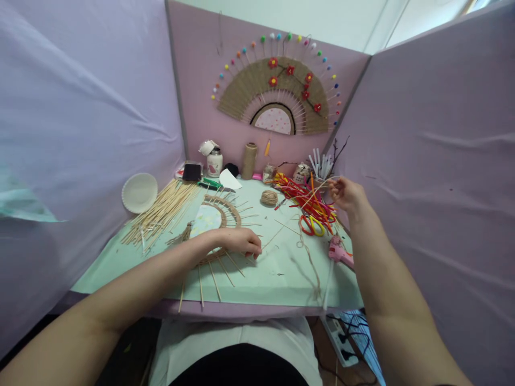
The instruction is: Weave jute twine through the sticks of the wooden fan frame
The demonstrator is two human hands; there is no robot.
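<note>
My left hand (243, 244) lies over the edge of a half-round fan frame (233, 214). Its fingers are curled, and what is between them is hidden. The frame has thin sticks spread like rays, bands of brown twine and a pale patterned centre. My right hand (346, 195) is raised at the right, its fingers pinched on a thin strand of twine (319, 188). The strand slants down and left, and a thin line of it also shows by my left fingertips; whether it is one piece, I cannot tell.
Bamboo sticks (164, 209) and a white bowl (140, 193) are at the left. A twine ball (269, 198), red pipe cleaners (300, 193), scissors (311, 225) and a pink glue gun (340, 252) are rightward. A finished fan (241, 88) hangs on the back panel.
</note>
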